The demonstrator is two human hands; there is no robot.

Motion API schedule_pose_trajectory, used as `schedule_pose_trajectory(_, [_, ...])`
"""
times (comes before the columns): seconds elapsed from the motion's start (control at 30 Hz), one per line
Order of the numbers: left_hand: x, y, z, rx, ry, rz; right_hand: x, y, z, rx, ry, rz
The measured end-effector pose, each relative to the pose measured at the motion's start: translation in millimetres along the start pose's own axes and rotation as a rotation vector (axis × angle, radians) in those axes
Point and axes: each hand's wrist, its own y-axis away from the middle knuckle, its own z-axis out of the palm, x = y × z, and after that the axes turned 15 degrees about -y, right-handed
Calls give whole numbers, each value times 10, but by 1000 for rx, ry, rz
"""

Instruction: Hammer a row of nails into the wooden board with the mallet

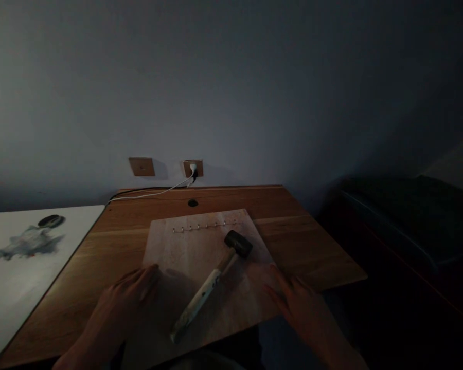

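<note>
At the left of the frame, a dark round thing (pixel 51 221) and a crumpled grey heap (pixel 31 241) are seen on a white table (pixel 42 288). Above the middle, a white plug (pixel 193 168) is pushed into a wall socket (pixel 185 168). Low in the middle, a pale board (pixel 196 252) is laid on a wooden table (pixel 308 246). A hammer (pixel 206 291) is rested across it, head near the small metal pins (pixel 198 226). The board's sides are met by the left hand (pixel 129 293) and right hand (pixel 299 298); whether it is gripped cannot be told. The hammer, between them, is held by neither.
</note>
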Motion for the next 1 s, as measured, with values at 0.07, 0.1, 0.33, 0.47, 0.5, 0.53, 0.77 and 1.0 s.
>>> schedule_pose_trajectory(0.07, [-197, 72, 42, 12, -23, -80, -65, -76, -9, -69, -3, 27])
schedule_pose_trajectory(0.1, [-277, 79, 69, 19, -21, -95, -63, -140, -24, -99, -11, 60])
schedule_pose_trajectory(0.33, [-461, -522, 205, 116, 29, 13, 63, -1160, -84, -107, -229, 126])
schedule_pose_trajectory(0.47, [-366, -1037, 146, 142, 28, 70, -68, -1855, 106, -216, -221, 39])
schedule_pose_trajectory(0.5, [-339, -1128, 127, 137, 43, 90, -109, -1983, 172, -242, -222, 22])
schedule_pose_trajectory(0.53, [-316, -1199, 115, 129, 64, 110, -149, -2086, 239, -268, -220, 7])
schedule_pose_trajectory(0.77, [-337, -1336, 261, 184, 212, 217, -293, -2341, 508, -406, -161, -31])
schedule_pose_trajectory(1.0, [-359, -1356, 157, 182, 238, 200, -382, -2448, 442, -450, -188, -65])
